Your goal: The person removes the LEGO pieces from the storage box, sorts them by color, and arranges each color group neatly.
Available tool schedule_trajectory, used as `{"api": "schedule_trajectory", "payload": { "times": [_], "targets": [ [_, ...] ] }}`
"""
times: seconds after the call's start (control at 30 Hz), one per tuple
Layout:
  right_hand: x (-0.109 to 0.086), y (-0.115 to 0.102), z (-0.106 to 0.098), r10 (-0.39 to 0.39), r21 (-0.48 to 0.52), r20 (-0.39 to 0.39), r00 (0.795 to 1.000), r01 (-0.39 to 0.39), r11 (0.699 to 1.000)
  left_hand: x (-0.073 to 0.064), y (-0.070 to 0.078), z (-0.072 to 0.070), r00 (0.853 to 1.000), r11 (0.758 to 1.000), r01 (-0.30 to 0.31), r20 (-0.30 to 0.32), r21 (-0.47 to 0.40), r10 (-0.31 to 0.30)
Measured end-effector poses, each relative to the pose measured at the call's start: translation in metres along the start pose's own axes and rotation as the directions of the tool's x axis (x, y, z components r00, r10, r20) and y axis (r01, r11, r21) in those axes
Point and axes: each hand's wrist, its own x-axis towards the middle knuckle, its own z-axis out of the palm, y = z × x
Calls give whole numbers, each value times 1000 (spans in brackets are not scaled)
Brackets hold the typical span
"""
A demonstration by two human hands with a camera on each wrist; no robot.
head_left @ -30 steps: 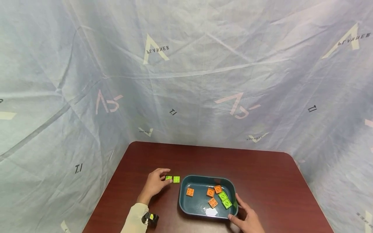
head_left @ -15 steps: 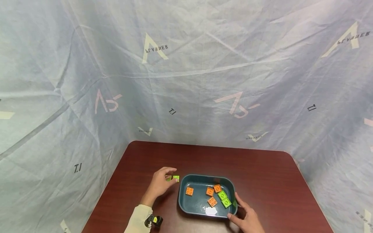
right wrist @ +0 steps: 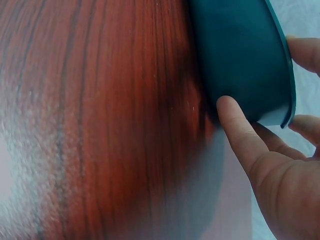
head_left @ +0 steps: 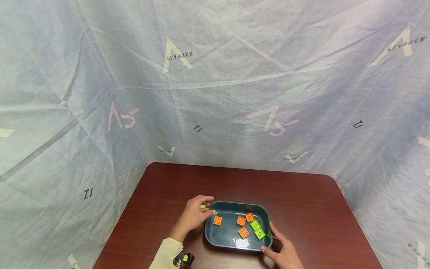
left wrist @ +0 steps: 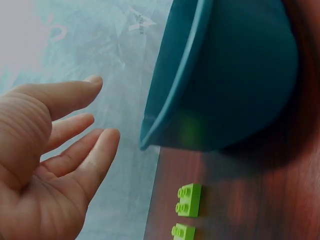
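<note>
My left hand [head_left: 193, 216] is over the left end of a dark teal plastic tray [head_left: 223, 244], its fingers loosely bent. Nothing is between thumb and fingers in the left wrist view. Below that hand, two green toy bricks [left wrist: 189, 200] lie on the table beside the tray; in the head view only a bit of green brick [head_left: 203, 206] shows behind the fingers. My right hand [head_left: 285, 251] holds the tray's near right corner, thumb against the near wall and fingers along the right end. Inside lie several orange bricks [head_left: 217, 220] and joined or touching green bricks [head_left: 259, 234].
The dark red wood-grain table [head_left: 309, 209] extends behind and to both sides of the tray. Pale printed sheeting [head_left: 215, 112] hangs around its back and sides. A black strap device [head_left: 183, 258] sits on the left wrist.
My left hand has moved right, from beside the green bricks to over the tray's left rim. The right hand stays at its corner, and the bricks in the tray look unchanged.
</note>
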Motion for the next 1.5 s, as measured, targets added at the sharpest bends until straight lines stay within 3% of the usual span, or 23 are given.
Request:
{"api": "schedule_trajectory", "payload": {
  "times": [0.23, 0.5, 0.77, 0.87, 1.07, 1.5],
  "targets": [
    [-1, 1, 1, -1, 11, 2, 1000, 1, 1000, 1, 8, 12, 998, 999, 23, 64, 48, -26],
    [-1, 0, 1, -7, 23, -15, 1000, 7, 1000, 6, 16, 29, 987, 986, 48, 141, 161, -71],
    [-1, 3, 2, -16, 90, 3, 1000, 16, 996, 9, 26, 47, 985, 961, 107, 105, 254, -138],
    [-1, 3, 2, -16, 73, -3, 1000, 16, 997, 11, 30, 51, 982, 941, 138, 82, 309, -171],
    [-1, 1, 2, -16, 78, -5, 1000, 16, 997, 16, 34, 59, 973, 921, 194, 55, 337, -225],
    [0, 3, 2, -25, 107, 14, 1000, 23, 994, 15, 32, 75, 968, 888, 180, 84, 424, -236]
  ]
}}
